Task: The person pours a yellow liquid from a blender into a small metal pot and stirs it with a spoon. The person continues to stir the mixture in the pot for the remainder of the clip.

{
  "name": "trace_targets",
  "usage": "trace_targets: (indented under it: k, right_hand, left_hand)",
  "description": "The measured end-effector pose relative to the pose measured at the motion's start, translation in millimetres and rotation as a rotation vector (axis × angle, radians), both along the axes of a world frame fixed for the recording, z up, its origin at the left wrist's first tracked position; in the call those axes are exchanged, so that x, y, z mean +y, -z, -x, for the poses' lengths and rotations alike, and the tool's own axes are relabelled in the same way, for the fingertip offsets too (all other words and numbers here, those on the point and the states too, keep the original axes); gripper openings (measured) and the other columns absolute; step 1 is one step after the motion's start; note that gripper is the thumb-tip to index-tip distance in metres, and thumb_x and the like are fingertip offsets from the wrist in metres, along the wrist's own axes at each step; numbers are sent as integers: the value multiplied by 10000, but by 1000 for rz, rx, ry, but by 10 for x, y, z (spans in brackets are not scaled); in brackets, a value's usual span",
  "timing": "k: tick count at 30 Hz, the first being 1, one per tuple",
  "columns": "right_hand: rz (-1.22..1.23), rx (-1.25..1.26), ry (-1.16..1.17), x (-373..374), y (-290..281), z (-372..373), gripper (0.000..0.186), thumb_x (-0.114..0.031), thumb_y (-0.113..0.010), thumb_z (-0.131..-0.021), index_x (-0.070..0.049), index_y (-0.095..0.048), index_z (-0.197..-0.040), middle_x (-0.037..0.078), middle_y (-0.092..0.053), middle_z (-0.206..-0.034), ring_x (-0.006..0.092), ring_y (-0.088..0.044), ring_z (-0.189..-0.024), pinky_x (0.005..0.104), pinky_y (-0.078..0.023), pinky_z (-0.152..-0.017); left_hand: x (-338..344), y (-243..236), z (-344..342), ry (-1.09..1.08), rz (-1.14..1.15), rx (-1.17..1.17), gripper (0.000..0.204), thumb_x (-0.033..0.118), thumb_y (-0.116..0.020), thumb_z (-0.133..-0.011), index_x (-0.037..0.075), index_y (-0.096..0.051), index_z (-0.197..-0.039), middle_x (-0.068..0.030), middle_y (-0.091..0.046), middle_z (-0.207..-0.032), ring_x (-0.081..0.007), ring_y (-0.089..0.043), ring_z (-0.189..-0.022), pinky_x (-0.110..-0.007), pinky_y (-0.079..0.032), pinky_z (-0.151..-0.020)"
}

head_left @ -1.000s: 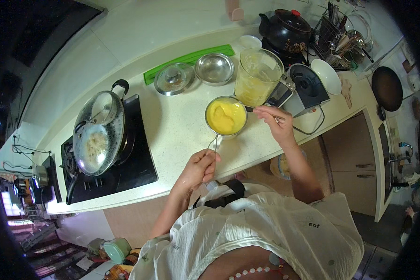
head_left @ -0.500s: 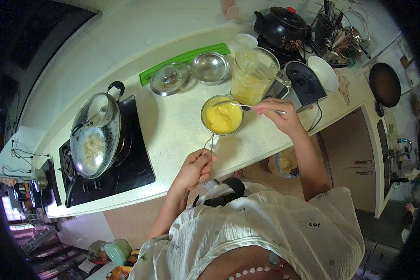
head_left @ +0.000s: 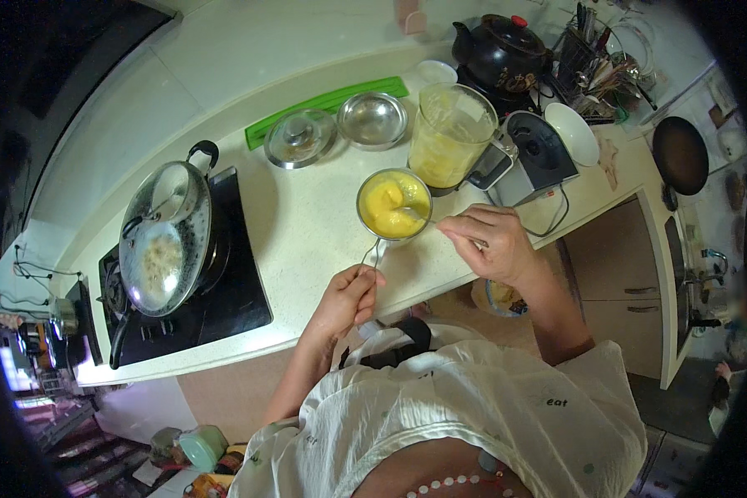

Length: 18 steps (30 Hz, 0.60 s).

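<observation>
My left hand (head_left: 349,300) is closed around the thin wire handle of a small round metal pan (head_left: 359,214) near the front of the counter. Thick yellow mixture (head_left: 380,199) fills much of the pan. With the fingers of my right hand (head_left: 496,247) I pinch a metal spoon (head_left: 413,213), whose bowl end dips into the mixture at the pan's right side. Just behind the pan stands a clear blender jug (head_left: 450,137) smeared with yellow, its handle pointing right. The inside of my left fist is hidden.
A glass lid (head_left: 300,139), a metal bowl (head_left: 373,121) and a green strip (head_left: 328,109) lie behind. A covered wok (head_left: 168,241) sits on the black hob (head_left: 245,290) at left. To the right are the blender base (head_left: 539,158), a white bowl (head_left: 572,134) and a dark kettle (head_left: 504,54).
My right hand has moved down toward me, tilting the spoon so its handle now points toward the counter's front. The yellow mixture's surface has shifted. My left hand keeps its grip.
</observation>
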State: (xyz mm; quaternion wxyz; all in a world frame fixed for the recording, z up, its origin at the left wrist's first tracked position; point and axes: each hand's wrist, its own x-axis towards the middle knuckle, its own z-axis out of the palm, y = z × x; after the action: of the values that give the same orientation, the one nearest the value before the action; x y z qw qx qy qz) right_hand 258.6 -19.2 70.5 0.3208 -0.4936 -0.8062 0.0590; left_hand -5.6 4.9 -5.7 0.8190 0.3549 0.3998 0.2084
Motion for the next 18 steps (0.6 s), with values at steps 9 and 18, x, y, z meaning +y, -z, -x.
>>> trace_targets:
  k: [9, 18]
  right_hand:
    - [-100, -246, 4, 257, -199, 25, 165, 27, -665, -752, -16, -665, -911, 98, -651, -766, 273, -634, -680, 353, -516, -607]
    - [-22, -157, 38, 210, -321, 143, 117, -10, -654, -795, -21, -655, -912, 116, -642, -752, 287, -634, -684, 371, -507, -612]
  left_hand:
    - [-3, 6, 4, 7, -14, -1, 237, 208, -424, -1021, 21, -545, -939, 49, -326, -554, -55, -249, -424, -234, -225, -383]
    - [-23, 15, -23, 3, -19, -26, 250, 224, -427, -1019, 27, -551, -928, 46, -323, -539, -63, -262, -417, -234, -230, -386]
